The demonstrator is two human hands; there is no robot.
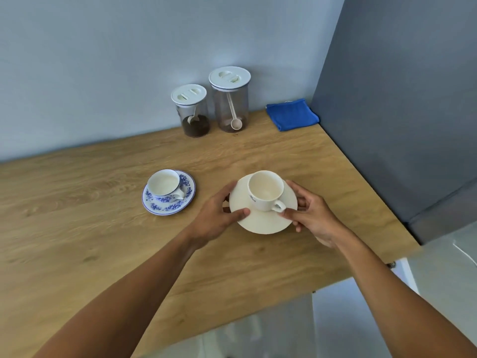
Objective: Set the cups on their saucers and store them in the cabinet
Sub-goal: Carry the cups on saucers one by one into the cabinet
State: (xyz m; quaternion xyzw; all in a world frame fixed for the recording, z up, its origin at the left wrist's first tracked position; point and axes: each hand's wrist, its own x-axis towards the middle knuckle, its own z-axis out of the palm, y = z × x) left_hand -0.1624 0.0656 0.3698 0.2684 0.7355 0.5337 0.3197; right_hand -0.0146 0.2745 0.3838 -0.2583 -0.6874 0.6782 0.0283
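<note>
A plain white cup stands upright on a white saucer near the middle of the wooden counter. My left hand grips the saucer's left rim, thumb on top. My right hand grips its right rim, thumb beside the cup's handle. The saucer seems slightly raised off the counter. To the left, a white cup with a blue rim sits on a blue-flowered saucer, untouched.
Two clear jars with white lids, one short and one tall, stand against the back wall, each holding a scoop. A folded blue cloth lies at the back right. A grey cabinet panel rises along the counter's right edge.
</note>
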